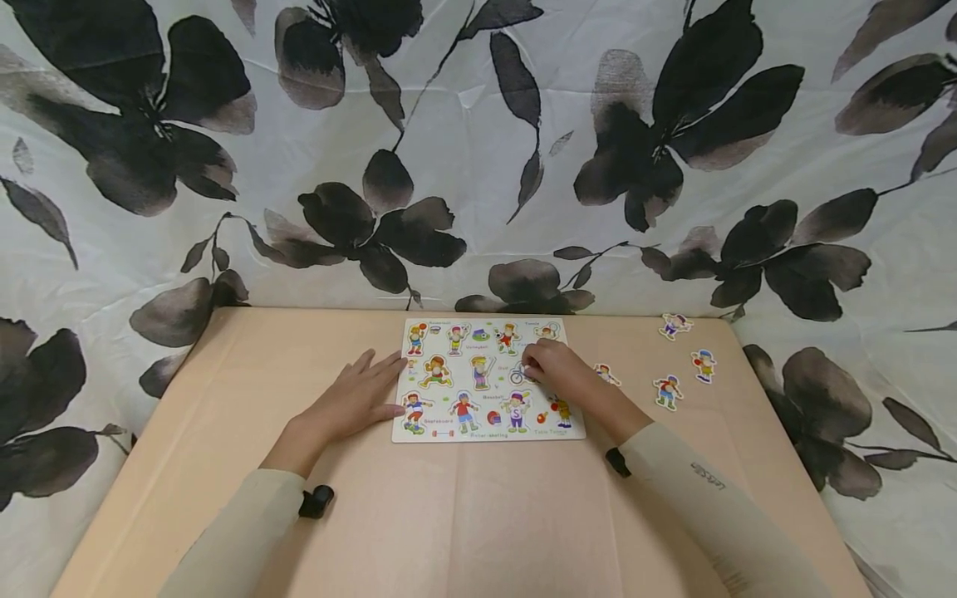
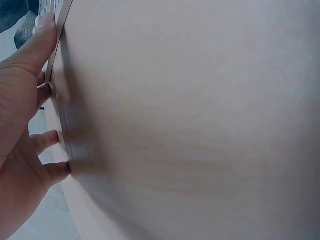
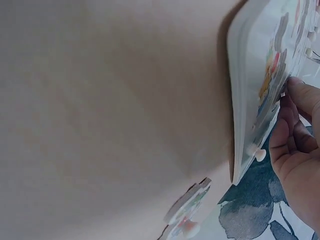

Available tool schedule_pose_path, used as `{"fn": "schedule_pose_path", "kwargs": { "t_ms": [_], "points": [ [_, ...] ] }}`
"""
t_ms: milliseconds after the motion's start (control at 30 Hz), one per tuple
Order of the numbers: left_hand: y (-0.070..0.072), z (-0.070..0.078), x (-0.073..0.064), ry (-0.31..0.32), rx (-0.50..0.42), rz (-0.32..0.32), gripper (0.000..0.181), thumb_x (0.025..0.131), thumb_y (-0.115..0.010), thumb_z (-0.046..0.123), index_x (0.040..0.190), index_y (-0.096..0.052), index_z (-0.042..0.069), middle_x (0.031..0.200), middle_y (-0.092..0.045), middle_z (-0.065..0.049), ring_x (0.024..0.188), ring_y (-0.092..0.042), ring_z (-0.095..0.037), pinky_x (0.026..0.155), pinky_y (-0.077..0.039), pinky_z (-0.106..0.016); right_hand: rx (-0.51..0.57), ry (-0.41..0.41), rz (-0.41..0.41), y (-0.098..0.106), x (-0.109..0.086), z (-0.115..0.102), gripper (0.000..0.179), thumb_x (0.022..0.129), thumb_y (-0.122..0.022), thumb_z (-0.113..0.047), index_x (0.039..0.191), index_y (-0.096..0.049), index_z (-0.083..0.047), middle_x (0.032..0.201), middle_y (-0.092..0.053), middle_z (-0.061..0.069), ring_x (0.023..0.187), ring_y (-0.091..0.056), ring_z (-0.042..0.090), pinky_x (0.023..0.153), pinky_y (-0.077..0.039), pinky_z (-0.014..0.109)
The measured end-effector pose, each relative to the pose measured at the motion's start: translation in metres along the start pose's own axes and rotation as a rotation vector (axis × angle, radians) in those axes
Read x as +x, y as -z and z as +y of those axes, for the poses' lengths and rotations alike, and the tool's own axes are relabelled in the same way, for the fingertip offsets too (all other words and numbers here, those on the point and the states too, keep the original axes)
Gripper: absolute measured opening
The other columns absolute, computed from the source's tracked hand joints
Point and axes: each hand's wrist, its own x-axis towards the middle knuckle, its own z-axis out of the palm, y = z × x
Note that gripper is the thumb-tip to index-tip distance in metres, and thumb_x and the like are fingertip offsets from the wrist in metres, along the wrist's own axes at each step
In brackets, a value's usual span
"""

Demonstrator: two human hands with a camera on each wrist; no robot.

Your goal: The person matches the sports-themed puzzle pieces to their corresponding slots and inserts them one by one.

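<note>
A white puzzle board [image 1: 571, 433] lies on the table, filled with sports-figure pieces such as a skater [image 1: 463, 412] and a runner [image 1: 436, 372]. My left hand [image 1: 351, 399] rests at its left edge, fingers spread, thumb on the lower corner; the left wrist view has the thumb against the board's side and fingertips on the table. Over the right half of the board, my right hand [image 1: 564, 374] pinches a puzzle piece beside the bicycle picture [image 1: 517, 375]. Curled fingers mostly hide that piece. In the right wrist view, thumb and fingertips meet close over the board's face.
Several loose figure pieces lie right of the board, among them one in the far corner [image 1: 675, 325], one with a ball [image 1: 704, 365] and one nearer [image 1: 669, 392]. Another [image 1: 606, 374] sits partly behind the right forearm. A floral cloth [image 1: 478, 166] hangs behind the table [image 1: 523, 515].
</note>
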Motion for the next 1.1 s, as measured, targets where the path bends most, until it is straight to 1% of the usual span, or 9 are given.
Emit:
{"fn": "schedule_pose_path", "kwargs": {
  "t_ms": [233, 367, 500, 667, 867, 1000, 1100],
  "points": [
    [0.001, 0.001, 0.0, 0.004, -0.006, -0.012, 0.086, 0.094, -0.07, 0.054, 0.162, -0.036, 0.013, 0.17, -0.03, -0.008, 0.155, -0.018, -0.052, 0.12, -0.021, -0.074, 0.02, -0.039, 0.012, 0.001, -0.004, -0.002, 0.012, 0.098, -0.072, -0.021, 0.101, -0.069, -0.01, 0.086, -0.057, 0.001, 0.081, -0.051, 0.016, 0.072, -0.044, 0.029],
    [0.002, 0.002, 0.0, 0.005, -0.006, -0.021, 0.085, 0.096, -0.069, 0.053, 0.162, -0.035, 0.013, 0.17, -0.029, -0.008, 0.155, -0.017, -0.052, 0.12, -0.021, -0.074, 0.054, -0.065, 0.036, 0.006, -0.011, 0.0, 0.016, 0.097, -0.074, -0.023, 0.105, -0.07, -0.009, 0.091, -0.061, 0.001, 0.085, -0.054, 0.017, 0.076, -0.048, 0.03],
    [0.004, 0.003, -0.001, 0.006, -0.01, -0.03, 0.081, 0.098, -0.067, 0.049, 0.163, -0.034, 0.013, 0.171, -0.028, -0.008, 0.155, -0.016, -0.053, 0.12, -0.019, -0.074, 0.095, -0.071, 0.072, 0.014, -0.02, 0.005, 0.018, 0.097, -0.073, -0.019, 0.109, -0.072, -0.006, 0.098, -0.065, 0.004, 0.087, -0.057, 0.017, 0.078, -0.053, 0.032],
    [0.006, 0.004, -0.002, 0.005, -0.025, -0.036, 0.077, 0.101, -0.063, 0.047, 0.163, -0.033, 0.013, 0.171, -0.026, -0.008, 0.156, -0.014, -0.053, 0.121, -0.017, -0.075, 0.13, -0.11, 0.1, 0.024, -0.036, 0.018, 0.02, 0.097, -0.073, -0.017, 0.113, -0.072, -0.005, 0.101, -0.065, 0.005, 0.09, -0.06, 0.018, 0.081, -0.056, 0.035],
    [0.005, 0.002, -0.002, -0.006, -0.023, -0.03, 0.074, 0.102, -0.062, 0.046, 0.163, -0.034, 0.014, 0.171, -0.027, -0.007, 0.155, -0.015, -0.053, 0.12, -0.018, -0.076, 0.14, -0.131, 0.169, 0.035, -0.06, 0.041, 0.017, 0.097, -0.072, -0.012, 0.112, -0.072, -0.004, 0.103, -0.067, 0.008, 0.093, -0.063, 0.022, 0.082, -0.058, 0.04],
    [0.004, 0.001, -0.002, -0.011, -0.024, -0.027, 0.074, 0.102, -0.062, 0.045, 0.163, -0.034, 0.015, 0.171, -0.028, -0.007, 0.155, -0.016, -0.054, 0.119, -0.019, -0.076, 0.139, -0.177, 0.181, 0.036, -0.073, 0.056, 0.016, 0.098, -0.071, -0.013, 0.111, -0.074, -0.005, 0.101, -0.067, 0.008, 0.092, -0.063, 0.022, 0.081, -0.057, 0.04],
    [0.003, 0.0, -0.002, -0.014, -0.029, -0.026, 0.073, 0.102, -0.061, 0.045, 0.163, -0.033, 0.014, 0.171, -0.028, -0.008, 0.155, -0.015, -0.054, 0.119, -0.018, -0.076, 0.131, -0.196, 0.17, 0.034, -0.08, 0.064, 0.015, 0.097, -0.073, -0.014, 0.109, -0.074, -0.005, 0.099, -0.066, 0.007, 0.089, -0.061, 0.021, 0.079, -0.057, 0.039]
  ]
}}
